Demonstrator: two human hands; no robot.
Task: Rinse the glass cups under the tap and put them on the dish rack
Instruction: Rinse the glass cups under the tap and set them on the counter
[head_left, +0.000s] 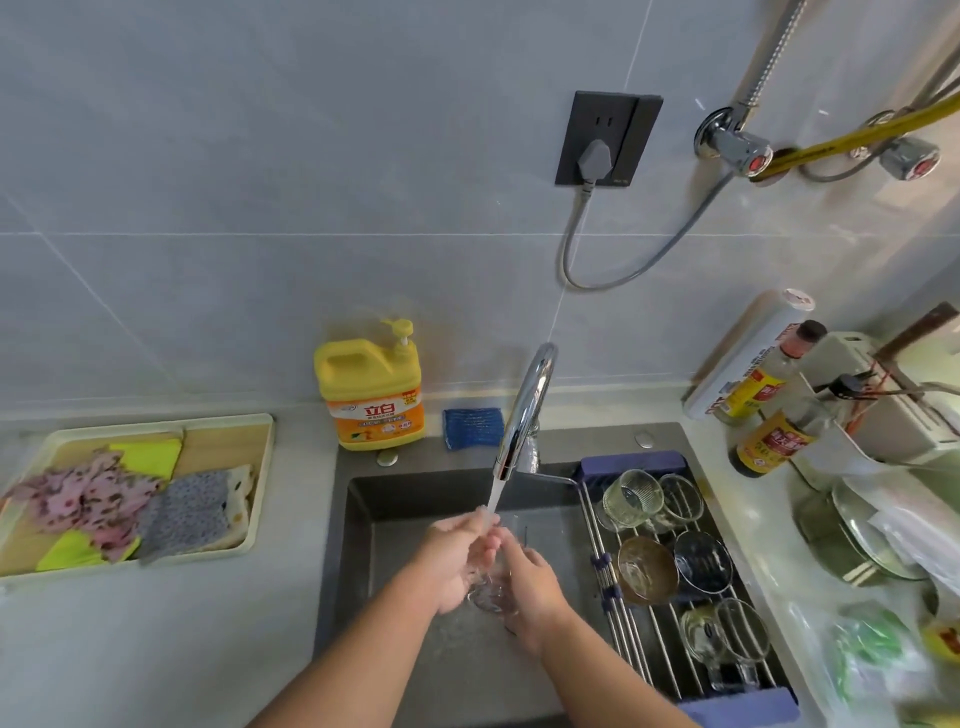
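Directly under the tap (522, 410), both hands close around one clear glass cup (488, 590) in the running water: the left hand (457, 561) cups its left side, the right hand (530, 582) wraps its right side. Right of the tap, the dish rack (670, 639) spans the sink (358, 519) and carries five other glasses (631, 499).

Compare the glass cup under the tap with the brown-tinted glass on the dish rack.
The glass cup is clear, held in both hands, left hand and right hand, under running water. The brown-tinted glass lies on its side on the dish rack, untouched, outside the stream. Both are transparent glass.
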